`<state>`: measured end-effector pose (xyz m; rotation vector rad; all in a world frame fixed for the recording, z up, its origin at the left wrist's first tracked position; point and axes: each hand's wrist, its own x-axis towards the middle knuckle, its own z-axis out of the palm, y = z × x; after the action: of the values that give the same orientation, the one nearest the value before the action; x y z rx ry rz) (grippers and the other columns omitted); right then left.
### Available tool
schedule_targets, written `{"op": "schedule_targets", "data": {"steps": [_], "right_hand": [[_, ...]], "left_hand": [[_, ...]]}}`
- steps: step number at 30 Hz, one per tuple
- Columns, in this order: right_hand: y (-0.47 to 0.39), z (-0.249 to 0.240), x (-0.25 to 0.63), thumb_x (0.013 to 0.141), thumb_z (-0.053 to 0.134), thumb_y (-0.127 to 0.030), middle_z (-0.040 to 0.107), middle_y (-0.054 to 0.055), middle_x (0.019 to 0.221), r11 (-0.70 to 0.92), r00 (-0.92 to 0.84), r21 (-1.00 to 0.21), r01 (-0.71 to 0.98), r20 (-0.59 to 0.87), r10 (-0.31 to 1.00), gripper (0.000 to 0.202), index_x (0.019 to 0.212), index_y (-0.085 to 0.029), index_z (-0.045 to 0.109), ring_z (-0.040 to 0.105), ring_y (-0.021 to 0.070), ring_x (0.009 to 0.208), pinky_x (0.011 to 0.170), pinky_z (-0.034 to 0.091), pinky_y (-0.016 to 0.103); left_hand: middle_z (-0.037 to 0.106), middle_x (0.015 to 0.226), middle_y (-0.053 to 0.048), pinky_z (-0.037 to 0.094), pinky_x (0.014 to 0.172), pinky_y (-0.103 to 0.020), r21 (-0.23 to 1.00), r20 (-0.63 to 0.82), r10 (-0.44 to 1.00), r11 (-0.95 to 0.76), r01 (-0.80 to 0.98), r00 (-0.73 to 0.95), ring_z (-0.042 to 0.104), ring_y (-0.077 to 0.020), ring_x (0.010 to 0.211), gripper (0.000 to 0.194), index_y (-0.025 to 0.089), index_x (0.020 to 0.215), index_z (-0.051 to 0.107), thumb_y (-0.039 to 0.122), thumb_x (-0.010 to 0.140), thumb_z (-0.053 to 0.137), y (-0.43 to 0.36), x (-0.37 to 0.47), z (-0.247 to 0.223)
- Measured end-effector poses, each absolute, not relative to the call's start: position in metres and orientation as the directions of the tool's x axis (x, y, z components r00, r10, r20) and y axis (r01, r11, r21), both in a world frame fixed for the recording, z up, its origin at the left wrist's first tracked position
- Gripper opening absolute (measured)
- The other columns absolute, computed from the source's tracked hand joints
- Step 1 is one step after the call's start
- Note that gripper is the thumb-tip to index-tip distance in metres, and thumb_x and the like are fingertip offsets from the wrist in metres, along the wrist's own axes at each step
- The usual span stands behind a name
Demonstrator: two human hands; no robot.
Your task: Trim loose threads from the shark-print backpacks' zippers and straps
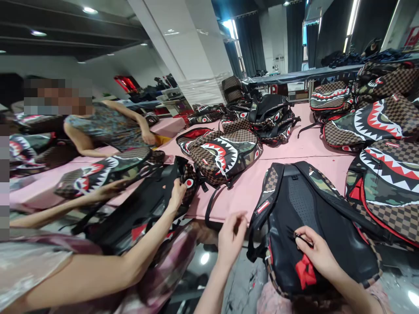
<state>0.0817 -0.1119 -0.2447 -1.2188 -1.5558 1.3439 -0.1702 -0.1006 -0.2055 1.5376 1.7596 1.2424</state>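
Note:
A black-backed backpack (324, 205) leans against the pink table's edge with its padded back and straps facing me. Over its lower back, my right hand (316, 250) is closed around small dark thread snips (293, 234), whose two tips point left. A knotted strip of red cloth (306, 271) hangs just below that hand. To the left of the pack, my left hand (231, 239) is raised with its fingers loosely bent and apart. Nothing shows in it. The nearest part of the pack to it is the left shoulder strap (253, 235).
Checkered shark-mouth backpacks lie on the pink table (275, 148), one ahead (225, 152) and several stacked right (393, 174). At my left, a co-worker's hands (178, 194) work on another black-backed pack (131, 213). Another person sits across the table. A white pillar (193, 48) stands behind.

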Motion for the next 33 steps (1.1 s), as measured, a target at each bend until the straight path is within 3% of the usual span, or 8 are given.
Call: {"op": "schedule_targets", "data": {"steps": [2, 5, 9, 12, 15, 22, 33], "right_hand": [[-0.106, -0.233, 0.08, 0.081, 0.051, -0.038, 0.058, 0.0, 0.076, 0.006, -0.308, -0.982, 0.189, -0.053, 0.95, 0.021, 0.091, -0.021, 0.058, 0.055, 0.0146, 0.072, 0.067, 0.042, 0.024], [-0.097, -0.222, 0.077, 0.08, 0.052, -0.038, 0.058, -0.001, 0.078, 0.03, -0.288, -0.98, 0.198, -0.029, 0.957, 0.021, 0.091, -0.021, 0.059, 0.054, 0.0141, 0.072, 0.068, 0.042, 0.024], [-0.081, -0.222, 0.075, 0.078, 0.054, -0.043, 0.057, 0.0, 0.078, 0.04, -0.17, -0.993, 0.108, 0.021, 0.985, 0.025, 0.087, -0.02, 0.055, 0.054, 0.0142, 0.072, 0.067, 0.043, 0.024], [-0.072, -0.224, 0.077, 0.077, 0.055, -0.045, 0.057, 0.001, 0.078, 0.057, -0.126, -0.995, 0.085, 0.046, 0.991, 0.027, 0.082, -0.019, 0.055, 0.055, 0.015, 0.075, 0.069, 0.043, 0.024], [-0.068, -0.223, 0.079, 0.078, 0.053, -0.047, 0.055, -0.001, 0.068, 0.068, -0.124, -0.989, 0.13, 0.052, 0.991, 0.029, 0.073, -0.018, 0.054, 0.054, 0.0137, 0.067, 0.063, 0.042, 0.023], [-0.064, -0.216, 0.078, 0.079, 0.052, -0.041, 0.061, 0.001, 0.072, 0.086, -0.102, -0.956, 0.28, 0.059, 0.993, 0.023, 0.075, -0.019, 0.056, 0.058, 0.0165, 0.074, 0.071, 0.045, 0.026], [-0.051, -0.212, 0.069, 0.081, 0.05, -0.039, 0.061, 0.0, 0.074, 0.196, -0.195, -0.9, 0.39, 0.127, 0.972, 0.019, 0.078, -0.02, 0.054, 0.058, 0.0138, 0.067, 0.059, 0.046, 0.021]], "left_hand": [[0.057, 0.11, -0.009, 0.041, 0.081, -0.027, 0.955, -0.037, 0.94, 0.133, 0.264, -0.34, 0.052, -0.0195, 0.1, 0.034, 0.017, 0.102, 0.057, 0.035, 0.073, 0.058, -0.073, -0.175, -0.204], [0.065, 0.088, -0.008, 0.045, 0.065, -0.026, 0.957, -0.256, 0.948, 0.276, 0.093, -0.188, 0.06, -0.0192, 0.078, 0.036, 0.012, 0.09, 0.061, 0.04, 0.066, 0.065, -0.043, -0.167, -0.207], [0.06, 0.055, -0.003, 0.043, 0.047, -0.023, 0.934, -0.355, 0.934, 0.356, -0.041, 0.032, 0.054, -0.0123, 0.047, 0.034, 0.01, 0.074, 0.061, 0.042, 0.064, 0.067, -0.041, -0.135, -0.213], [0.057, 0.051, 0.001, 0.043, 0.045, -0.02, 0.859, -0.371, 0.922, 0.387, -0.336, 0.116, 0.051, -0.0083, 0.04, 0.027, 0.013, 0.079, 0.06, 0.036, 0.068, 0.066, -0.055, -0.112, -0.221], [0.063, 0.058, 0.0, 0.046, 0.048, -0.019, 0.677, -0.396, 0.903, 0.41, -0.611, 0.167, 0.057, -0.0093, 0.044, 0.026, 0.014, 0.087, 0.06, 0.022, 0.064, 0.071, -0.065, -0.096, -0.231], [0.07, 0.072, -0.006, 0.052, 0.065, -0.026, 0.594, -0.434, 0.883, 0.43, -0.68, 0.179, 0.067, -0.0177, 0.064, 0.033, 0.013, 0.093, 0.062, 0.015, 0.062, 0.072, -0.068, -0.086, -0.237], [0.071, 0.079, -0.007, 0.049, 0.075, -0.03, 0.6, -0.403, 0.897, 0.408, -0.689, 0.18, 0.067, -0.02, 0.075, 0.035, 0.014, 0.092, 0.062, 0.02, 0.06, 0.075, -0.07, -0.085, -0.241]]}}
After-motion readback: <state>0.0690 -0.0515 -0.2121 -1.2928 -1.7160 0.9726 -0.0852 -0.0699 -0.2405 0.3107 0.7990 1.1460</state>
